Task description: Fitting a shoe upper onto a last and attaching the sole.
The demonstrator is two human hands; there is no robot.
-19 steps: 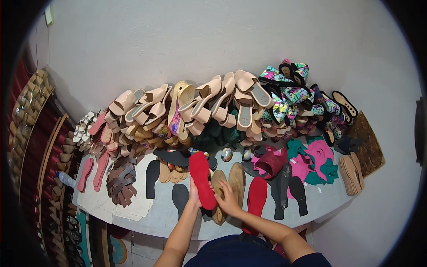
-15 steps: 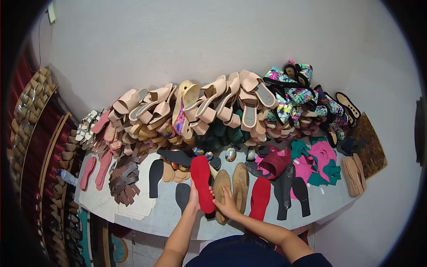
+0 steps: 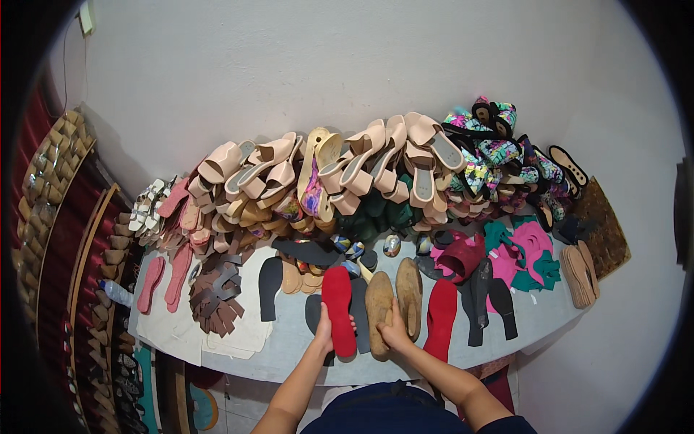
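A red shoe insole stands in my left hand, whose fingers wrap round its lower half from behind. My right hand is closed on the near part of a worn brown shoe last, just right of the insole. A matching shoe last lies close beside it on the table. Further right lies a second red insole. Dark grey sole pieces show partly behind the held insole.
Heeled beige sandals and patterned sandals are piled along the wall. Brown straps lie left on the pale table, pink and green cut pieces right. Shelves of shoe lasts stand far left.
The red insole has come down nearer to me and apart from the shoe last. My right fingers have drawn back from the last's left side to its right and near side.
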